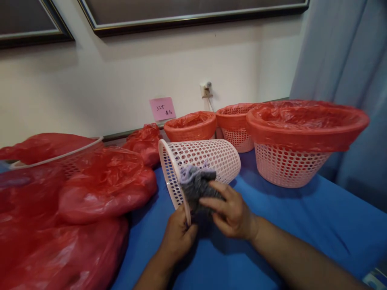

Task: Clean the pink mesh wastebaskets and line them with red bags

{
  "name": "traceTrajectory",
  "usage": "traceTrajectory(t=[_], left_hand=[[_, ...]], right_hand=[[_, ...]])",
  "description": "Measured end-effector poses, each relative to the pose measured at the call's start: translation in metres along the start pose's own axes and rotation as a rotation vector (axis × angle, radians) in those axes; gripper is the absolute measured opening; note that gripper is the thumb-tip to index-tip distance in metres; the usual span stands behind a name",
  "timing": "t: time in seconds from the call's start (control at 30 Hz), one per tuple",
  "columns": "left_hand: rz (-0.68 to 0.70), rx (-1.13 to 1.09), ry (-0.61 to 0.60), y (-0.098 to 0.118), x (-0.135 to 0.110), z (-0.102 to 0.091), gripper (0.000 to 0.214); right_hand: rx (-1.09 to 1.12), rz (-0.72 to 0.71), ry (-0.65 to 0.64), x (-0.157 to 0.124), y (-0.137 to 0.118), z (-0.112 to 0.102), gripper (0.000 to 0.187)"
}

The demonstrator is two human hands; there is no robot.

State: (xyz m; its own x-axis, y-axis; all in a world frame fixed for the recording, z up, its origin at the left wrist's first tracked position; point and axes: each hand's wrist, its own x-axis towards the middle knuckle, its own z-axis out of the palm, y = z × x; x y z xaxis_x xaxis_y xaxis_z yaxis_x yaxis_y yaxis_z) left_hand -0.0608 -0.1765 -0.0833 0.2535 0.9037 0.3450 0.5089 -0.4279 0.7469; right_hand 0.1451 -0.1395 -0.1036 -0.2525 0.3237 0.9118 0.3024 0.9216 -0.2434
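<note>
Basket (211,155), on side, gripped by left hand (177,233). Cloth (196,186), grey, gripped by right hand (232,211). Bags (75,249), red, near left.

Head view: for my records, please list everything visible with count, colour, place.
bare basket: 1, whitish, centre, on its side
cloth: 1, grey-lilac, by basket rim
lined baskets: 3, pink with red, centre to right
left basket: 1, pale, among bags
bags: several, red, left
table: 1, blue, below
note: 1, pink, wall
socket: 1, whitish, wall
frames: 2, dark, upper wall
wall: 1, cream, back
curtain: 1, blue, right
unclear item: 1, bluish, bottom right
left hand: 1, bare, gripping rim
right hand: 1, bare, holding cloth
</note>
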Motion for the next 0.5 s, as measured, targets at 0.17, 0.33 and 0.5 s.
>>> traceTrajectory(t=[0.17, 0.33, 0.5], left_hand=[[0.021, 0.023, -0.071, -0.005, 0.003, 0.001, 0.064], [0.033, 0.077, -0.132, -0.013, 0.004, 0.005, 0.078], [-0.006, -0.042, -0.173, -0.004, 0.004, 0.008, 0.048]], right_hand=[[-0.145, 0.814, 0.383, -0.003, 0.075, -0.011, 0.052], [-0.133, 0.677, 0.300, 0.000, 0.061, -0.015, 0.054], [0.057, 0.013, -0.016, 0.005, -0.009, -0.007, 0.060]])
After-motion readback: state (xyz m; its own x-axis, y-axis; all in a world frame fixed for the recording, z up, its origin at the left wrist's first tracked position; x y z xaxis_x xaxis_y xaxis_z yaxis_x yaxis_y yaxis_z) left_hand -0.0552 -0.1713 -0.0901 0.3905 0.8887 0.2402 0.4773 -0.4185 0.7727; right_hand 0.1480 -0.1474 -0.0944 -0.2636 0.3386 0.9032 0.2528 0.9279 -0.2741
